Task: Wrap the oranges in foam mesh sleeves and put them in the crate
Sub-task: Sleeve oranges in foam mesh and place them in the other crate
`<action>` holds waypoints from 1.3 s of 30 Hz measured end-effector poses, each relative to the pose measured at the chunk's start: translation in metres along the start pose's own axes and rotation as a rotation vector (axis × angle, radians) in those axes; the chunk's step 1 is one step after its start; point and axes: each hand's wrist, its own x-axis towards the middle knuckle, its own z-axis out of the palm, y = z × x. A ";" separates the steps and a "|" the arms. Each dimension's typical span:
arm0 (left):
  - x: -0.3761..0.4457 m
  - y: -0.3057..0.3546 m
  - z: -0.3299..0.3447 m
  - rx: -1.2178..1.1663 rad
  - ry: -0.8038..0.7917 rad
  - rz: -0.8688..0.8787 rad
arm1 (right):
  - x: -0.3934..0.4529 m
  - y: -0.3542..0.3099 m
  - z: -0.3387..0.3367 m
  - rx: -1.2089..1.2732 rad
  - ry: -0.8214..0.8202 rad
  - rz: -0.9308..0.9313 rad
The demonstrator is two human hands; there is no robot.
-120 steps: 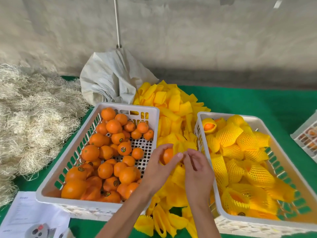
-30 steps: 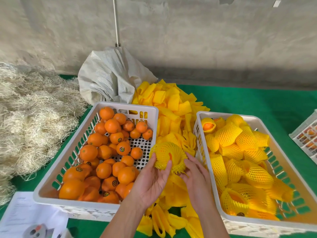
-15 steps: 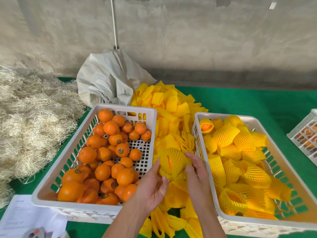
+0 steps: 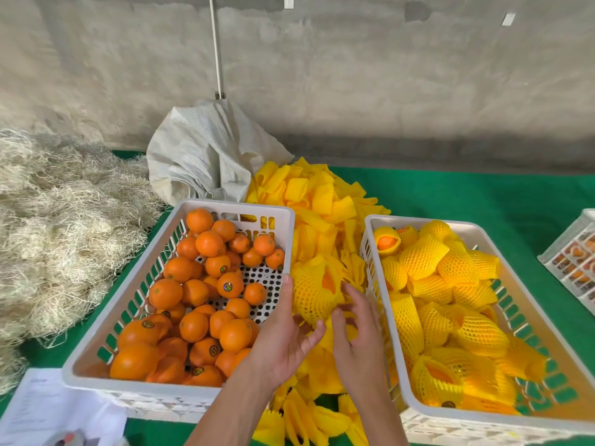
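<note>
Between two white crates, an orange in a yellow foam mesh sleeve [image 4: 317, 291] is up above the sleeve pile. My left hand [image 4: 285, 333] lies palm-up beside and under it, with straight fingers and the thumb against its left side. The fingers and thumb of my right hand [image 4: 357, 326] curl round its lower right side. The left crate [image 4: 96, 375] holds several bare oranges [image 4: 193, 294]. The right crate [image 4: 386, 358] holds several sleeved oranges [image 4: 450, 284]. Loose yellow sleeves [image 4: 322, 201] are heaped between and behind the crates.
A green cloth [image 4: 483, 194] covers the table. Pale straw [image 4: 58, 226] is piled at the left and a white woven sack [image 4: 206, 156] sits at the back. Another white crate [image 4: 576, 252] pokes in at the right edge. Paper [image 4: 42, 410] lies at the front left.
Four seconds ago the orange was bare in my left hand; it now wears a sleeve. Over the last second it moved right, and my left hand opened while the right took hold.
</note>
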 end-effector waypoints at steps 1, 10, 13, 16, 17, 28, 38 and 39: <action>-0.001 0.000 0.000 0.019 0.000 0.019 | 0.000 -0.001 -0.002 0.018 -0.021 -0.017; -0.012 -0.018 0.008 0.607 0.165 0.325 | -0.009 -0.006 -0.009 0.175 -0.120 0.169; -0.012 -0.021 0.015 0.682 0.151 0.388 | -0.015 -0.005 -0.017 0.178 0.003 0.210; -0.008 -0.031 0.023 0.727 0.042 0.424 | -0.015 -0.004 -0.032 0.252 0.175 0.211; -0.007 -0.036 0.026 0.726 -0.009 0.408 | -0.015 -0.002 -0.038 0.270 0.236 0.215; 0.030 -0.086 0.080 1.052 -0.251 0.400 | -0.031 0.022 -0.106 0.209 0.407 0.231; 0.015 -0.037 0.020 1.198 -0.096 0.624 | -0.028 0.016 -0.046 0.212 0.161 0.201; 0.011 -0.028 0.011 1.208 -0.064 0.653 | -0.027 0.014 -0.037 0.200 0.124 0.202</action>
